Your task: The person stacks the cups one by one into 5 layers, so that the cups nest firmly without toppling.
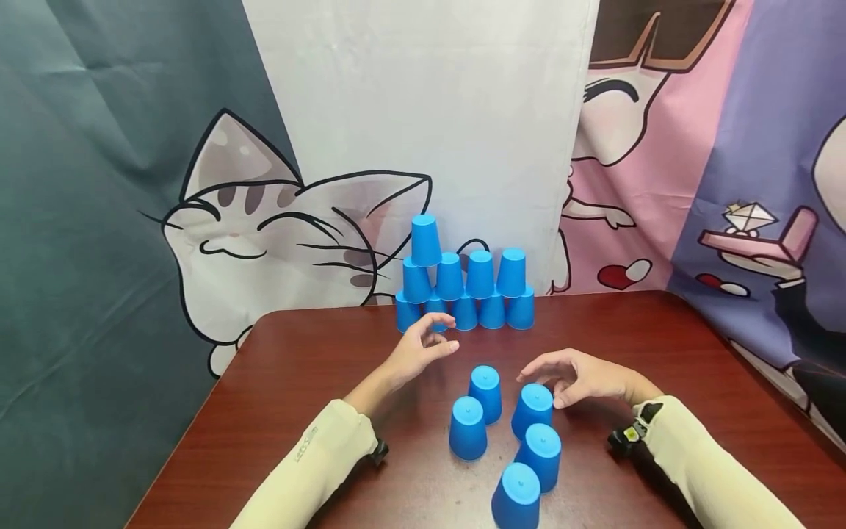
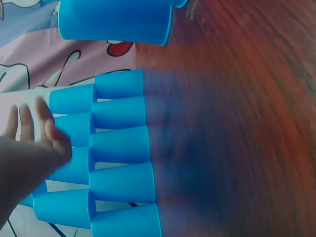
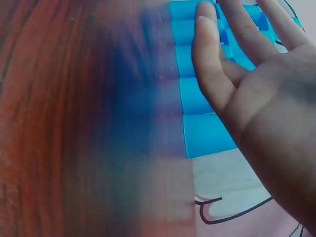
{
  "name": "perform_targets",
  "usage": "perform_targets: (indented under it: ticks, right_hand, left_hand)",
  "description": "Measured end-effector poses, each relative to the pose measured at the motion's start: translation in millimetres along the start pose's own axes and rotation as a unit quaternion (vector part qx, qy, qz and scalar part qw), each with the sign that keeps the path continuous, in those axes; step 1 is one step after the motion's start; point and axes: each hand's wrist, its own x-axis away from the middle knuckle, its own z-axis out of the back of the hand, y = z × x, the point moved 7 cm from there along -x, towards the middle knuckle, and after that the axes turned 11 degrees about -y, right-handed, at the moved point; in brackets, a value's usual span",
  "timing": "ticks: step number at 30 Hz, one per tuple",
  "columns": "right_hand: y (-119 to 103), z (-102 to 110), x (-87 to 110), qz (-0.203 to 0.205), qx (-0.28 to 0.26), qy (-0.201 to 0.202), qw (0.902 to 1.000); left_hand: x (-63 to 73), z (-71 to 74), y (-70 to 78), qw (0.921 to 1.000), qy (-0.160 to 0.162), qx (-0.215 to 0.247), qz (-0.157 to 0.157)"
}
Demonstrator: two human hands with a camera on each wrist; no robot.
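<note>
Blue upside-down cups stand in a stacked wall point(image 1: 480, 275) at the back of the table, in two rows with a single top cup point(image 1: 426, 241) at the left end. My left hand point(image 1: 419, 351), thumb and fingers spread and loosely bent, hovers in front of the wall's left part and holds nothing. To the right, my right hand point(image 1: 588, 376) is held with bent fingers right at the far side of a loose cup point(image 1: 532, 415), its thumb tip beside that cup's top. Nothing shows within the right hand point(image 3: 247, 94) in the right wrist view.
Several more loose cups stand upside down nearer the front, among them a left cup point(image 1: 468, 433), a rear cup point(image 1: 485, 397) and a front cup point(image 1: 516, 499). They rest on the brown table point(image 1: 317, 353). A printed cloth point(image 1: 423, 95) hangs close behind the stack.
</note>
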Motion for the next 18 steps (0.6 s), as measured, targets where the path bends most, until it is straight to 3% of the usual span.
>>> perform_targets:
  ticks: [4,8,11,14,18]
  right_hand:
    - [2,-4,-4.3,-0.002,-0.013,-0.023,0.9997]
    - [4,-7,-6.3,-0.004,-0.019,-0.033,0.9993]
    - [3,-8,-7.1,0.003,-0.015,-0.037,0.9992]
    - [4,-10,-7.4,-0.003,-0.025,-0.043,0.9987]
    - [4,-13,-9.0,-0.005,-0.040,-0.052,0.9978]
  left_hand:
    - [3.8,-8.9,1.0,0.9960,-0.083,-0.012,-0.031]
    - [9.5,-21.1,0.6,0.9819,-0.173,-0.030,-0.071]
    - [12.2,-30.4,-2.4,0.9701,-0.228,-0.038,-0.073]
    - [14.1,-38.0,-7.7,0.9610,-0.267,-0.037,-0.061]
    - [16.0,-41.1,-12.2,0.9575,-0.281,-0.040,-0.050]
